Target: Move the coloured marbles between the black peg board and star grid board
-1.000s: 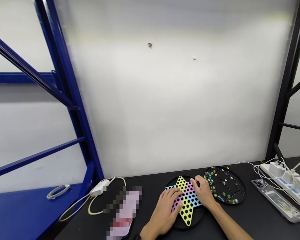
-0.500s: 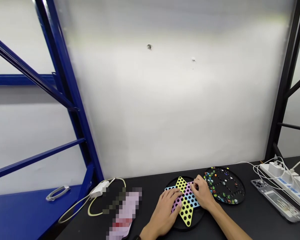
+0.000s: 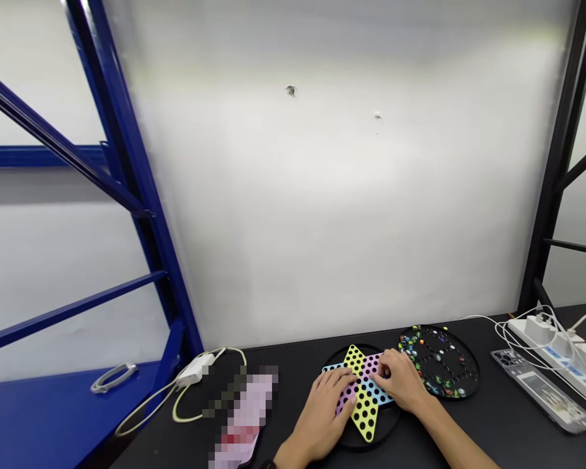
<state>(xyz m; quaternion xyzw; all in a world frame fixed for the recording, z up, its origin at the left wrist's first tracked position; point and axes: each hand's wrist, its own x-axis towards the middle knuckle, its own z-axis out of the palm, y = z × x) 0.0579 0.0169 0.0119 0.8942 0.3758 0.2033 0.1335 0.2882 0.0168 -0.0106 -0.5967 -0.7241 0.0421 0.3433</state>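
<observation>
- Star-shaped board (image 3: 362, 417), multicoloured in yellow, pink and light blue, dotted with rows of black round spots; lies before you on a round black tray (image 3: 388, 430), one yellow point toward you, the opposite one toward the wall.
- Your left hand (image 3: 325, 400): palm down, fingers extended and laid over the left part of the star-shaped board, not closed on anything; a dark band (image 3: 268, 464) at the wrist.
- Your right hand (image 3: 401, 381): fingers curled, thumb drawn in near the index finger, at the right side of the star-shaped board by its pink and light-blue areas; whether you pinch something small there, you cannot tell from this view.
- Second round black tray (image 3: 452, 370), just beyond your right hand, with many small marbles (image 3: 411, 355) in it, most along its left and near edges.
- Grey phone-like slab (image 3: 547, 392), camera end toward the wall, to your right.
- White power strip (image 3: 559, 360) at the far right, with plugs and looped white cables.
- Lilac item (image 3: 247, 404), pixelated, to your left.
- White adapter (image 3: 195, 369) with a pale cable, farther left.
- Grey ring-like object (image 3: 129, 369) on a blue surface (image 3: 43, 417), at far left.
- Black tabletop (image 3: 498, 443), under both trays.
</observation>
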